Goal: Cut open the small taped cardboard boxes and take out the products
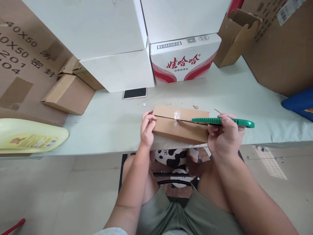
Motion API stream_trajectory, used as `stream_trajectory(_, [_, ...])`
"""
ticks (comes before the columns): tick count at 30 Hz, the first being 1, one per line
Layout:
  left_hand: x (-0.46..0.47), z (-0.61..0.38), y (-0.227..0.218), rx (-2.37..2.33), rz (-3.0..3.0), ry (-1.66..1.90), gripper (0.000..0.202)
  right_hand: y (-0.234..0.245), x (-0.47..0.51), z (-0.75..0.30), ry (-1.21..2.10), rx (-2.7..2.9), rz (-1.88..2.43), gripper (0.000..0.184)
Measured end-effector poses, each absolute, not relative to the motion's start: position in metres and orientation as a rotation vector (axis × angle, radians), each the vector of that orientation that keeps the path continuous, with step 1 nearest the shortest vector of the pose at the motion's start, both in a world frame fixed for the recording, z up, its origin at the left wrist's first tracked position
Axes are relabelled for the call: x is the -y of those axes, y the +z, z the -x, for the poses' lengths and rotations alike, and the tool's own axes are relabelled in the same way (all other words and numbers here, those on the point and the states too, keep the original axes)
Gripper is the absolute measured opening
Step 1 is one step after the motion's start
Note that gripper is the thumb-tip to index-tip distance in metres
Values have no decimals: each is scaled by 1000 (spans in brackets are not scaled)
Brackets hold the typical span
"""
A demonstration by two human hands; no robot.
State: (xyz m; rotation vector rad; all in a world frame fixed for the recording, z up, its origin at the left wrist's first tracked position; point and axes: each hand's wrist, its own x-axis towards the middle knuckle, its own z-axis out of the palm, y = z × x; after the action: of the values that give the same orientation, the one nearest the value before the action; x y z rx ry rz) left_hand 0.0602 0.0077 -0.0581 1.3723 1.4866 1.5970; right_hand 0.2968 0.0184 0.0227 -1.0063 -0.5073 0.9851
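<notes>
A small brown cardboard box (179,122) lies near the front edge of the pale table (110,120), its top seam sealed with clear tape. My left hand (147,129) is closed around the box's left end, holding it steady. My right hand (225,135) is closed on a green-handled knife (220,121) held level over the box. Its thin blade tip rests on the taped seam near the middle of the box top.
White cartons (114,42) and a red-and-white printed carton (184,60) stand at the back. A black phone (135,93) lies behind the box. Brown cardboard boxes (69,94) sit left and right. A yellow bottle (29,137) lies at the left, a blue object (299,102) at the right.
</notes>
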Motion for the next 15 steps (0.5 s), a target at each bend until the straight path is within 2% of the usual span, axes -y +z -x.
stream_trajectory(15, [-11, -63, -62, -1521, -1401, 1629, 25, 10, -12, -295, 922, 791, 1010, 13])
